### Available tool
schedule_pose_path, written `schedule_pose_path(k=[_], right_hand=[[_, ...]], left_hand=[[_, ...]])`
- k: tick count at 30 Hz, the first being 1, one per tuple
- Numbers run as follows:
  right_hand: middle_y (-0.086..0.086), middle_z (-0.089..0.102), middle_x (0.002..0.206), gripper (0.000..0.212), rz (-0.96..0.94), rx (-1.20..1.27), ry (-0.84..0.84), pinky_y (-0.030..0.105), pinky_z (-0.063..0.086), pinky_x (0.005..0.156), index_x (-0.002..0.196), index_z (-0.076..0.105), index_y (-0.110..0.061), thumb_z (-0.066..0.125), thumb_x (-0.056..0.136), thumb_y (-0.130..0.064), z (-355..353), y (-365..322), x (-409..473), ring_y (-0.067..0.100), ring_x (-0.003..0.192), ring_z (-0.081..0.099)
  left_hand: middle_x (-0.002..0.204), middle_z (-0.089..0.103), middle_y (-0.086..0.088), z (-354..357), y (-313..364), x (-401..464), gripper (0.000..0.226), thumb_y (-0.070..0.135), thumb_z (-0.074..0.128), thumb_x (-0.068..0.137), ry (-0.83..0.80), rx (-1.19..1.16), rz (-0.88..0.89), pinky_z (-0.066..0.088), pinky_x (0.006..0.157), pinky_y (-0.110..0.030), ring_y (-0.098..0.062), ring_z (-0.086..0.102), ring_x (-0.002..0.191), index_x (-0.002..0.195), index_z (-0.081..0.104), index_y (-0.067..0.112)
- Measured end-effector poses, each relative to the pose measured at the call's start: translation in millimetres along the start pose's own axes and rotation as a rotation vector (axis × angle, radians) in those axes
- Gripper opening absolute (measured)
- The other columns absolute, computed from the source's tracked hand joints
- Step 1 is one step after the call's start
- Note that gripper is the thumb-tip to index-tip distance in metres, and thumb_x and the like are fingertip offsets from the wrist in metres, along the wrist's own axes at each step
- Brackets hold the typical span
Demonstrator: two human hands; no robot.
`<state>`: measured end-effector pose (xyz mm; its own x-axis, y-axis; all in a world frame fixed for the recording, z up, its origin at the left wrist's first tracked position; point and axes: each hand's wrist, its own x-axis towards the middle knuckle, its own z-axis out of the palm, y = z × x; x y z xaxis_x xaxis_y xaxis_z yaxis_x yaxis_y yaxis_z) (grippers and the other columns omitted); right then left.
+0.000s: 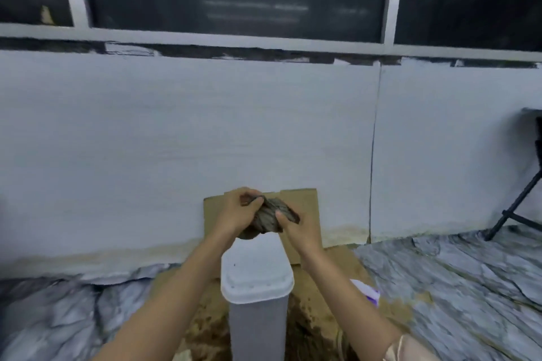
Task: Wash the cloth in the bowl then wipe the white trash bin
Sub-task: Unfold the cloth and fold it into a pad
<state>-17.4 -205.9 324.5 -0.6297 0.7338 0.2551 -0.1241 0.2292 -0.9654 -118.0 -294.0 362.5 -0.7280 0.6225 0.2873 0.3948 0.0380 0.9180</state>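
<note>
A tall white trash bin with a closed lid stands on the floor right below me. Both hands hold a bunched, twisted grey-brown cloth in the air above the far edge of its lid. My left hand grips the cloth's left side. My right hand closes on its right side, thumb on top. No bowl is in view.
Brown cardboard leans against the pale wall behind the bin, and more lies stained on the floor. Grey marbled sheeting covers the floor on both sides. A white and purple object lies right of the bin. A black stand is at far right.
</note>
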Motion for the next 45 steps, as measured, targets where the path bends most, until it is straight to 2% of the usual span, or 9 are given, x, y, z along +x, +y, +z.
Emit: schedule_pose_path(k=[3,5,10,15,23,27,33,39,45], right_hand=[[0.001,0.063,0.11,0.03,0.027,-0.103,0.005,0.022,0.05,0.088,0.127,0.058,-0.02,0.052,0.097,-0.023,33,-17,1,0.019,0.108,0.059],[-0.005,0.061,0.123,0.037,0.033,-0.231,0.021,0.041,0.039,0.104,0.133,0.053,-0.028,0.05,0.097,-0.03,44,-22,5,0.019,0.118,0.054],[-0.01,0.048,0.142,0.034,-0.113,-0.512,0.0,0.052,0.03,0.108,0.125,0.059,-0.035,0.051,0.093,-0.041,55,-27,20,0.015,0.13,0.045],[0.007,0.057,0.072,0.039,-0.067,-0.156,-0.016,0.03,0.039,0.064,0.085,0.066,0.006,0.049,0.098,-0.026,49,-46,35,0.017,0.066,0.049],[0.013,0.066,0.107,0.03,-0.006,0.011,0.008,0.047,0.051,0.092,0.101,0.062,-0.006,0.04,0.101,-0.027,19,-74,77,0.027,0.1,0.064],[0.006,0.064,0.098,0.024,-0.029,0.067,0.052,0.034,0.052,0.075,0.101,0.062,-0.007,0.044,0.1,-0.022,3,-84,82,0.02,0.087,0.06],[0.003,0.066,0.094,0.021,-0.019,0.334,-0.054,0.031,0.051,0.077,0.1,0.067,-0.009,0.047,0.096,-0.004,-23,-71,71,0.013,0.083,0.06],[0.001,0.057,0.134,0.065,-0.007,0.486,-0.071,0.026,0.052,0.09,0.143,0.041,-0.013,0.06,0.085,0.011,-29,-54,74,0.015,0.117,0.058],[-0.028,0.038,0.132,0.094,-0.192,-0.083,-0.026,0.012,0.052,0.072,0.149,0.014,-0.041,0.058,0.085,0.011,-34,-40,64,0.018,0.119,0.048]], left_hand=[[0.094,0.066,-0.002,-32,12,-8,0.012,0.012,0.059,0.091,0.057,0.072,0.025,0.05,0.063,-0.011,-0.014,0.061,0.089,0.097,0.069,0.009],[0.097,0.066,-0.007,-45,15,-9,0.012,0.012,0.058,0.092,0.077,0.065,0.005,0.048,0.049,-0.012,-0.014,0.06,0.083,0.098,0.068,0.009],[0.093,0.069,-0.006,-53,22,7,0.011,0.019,0.056,0.093,0.13,0.098,0.04,0.051,0.061,-0.023,-0.017,0.064,0.082,0.097,0.066,0.017],[0.083,0.061,0.001,-44,37,34,0.012,0.023,0.047,0.098,0.129,0.236,0.175,0.039,0.054,-0.017,-0.011,0.057,0.073,0.102,0.058,0.021],[0.095,0.071,0.001,-50,26,57,0.032,0.049,0.068,0.081,-0.245,0.18,0.139,0.053,0.075,-0.026,-0.013,0.068,0.088,0.101,0.066,0.024],[0.103,0.07,0.012,-48,-32,49,0.042,0.053,0.073,0.071,-0.638,0.452,0.024,0.05,0.088,-0.03,-0.012,0.063,0.1,0.103,0.073,0.026],[0.106,0.069,0.009,-56,-56,46,0.039,0.041,0.075,0.072,-0.508,0.05,-0.11,0.048,0.096,-0.03,-0.007,0.063,0.102,0.107,0.064,0.027],[0.095,0.07,-0.005,-47,-91,45,0.025,0.032,0.064,0.078,-0.5,0.611,-0.025,0.052,0.085,-0.04,-0.017,0.063,0.085,0.094,0.071,0.015],[0.14,0.05,-0.004,-50,-77,51,0.04,0.027,0.029,0.104,-0.448,0.657,-0.057,0.037,0.1,-0.028,-0.026,0.047,0.128,0.139,0.046,0.02]])
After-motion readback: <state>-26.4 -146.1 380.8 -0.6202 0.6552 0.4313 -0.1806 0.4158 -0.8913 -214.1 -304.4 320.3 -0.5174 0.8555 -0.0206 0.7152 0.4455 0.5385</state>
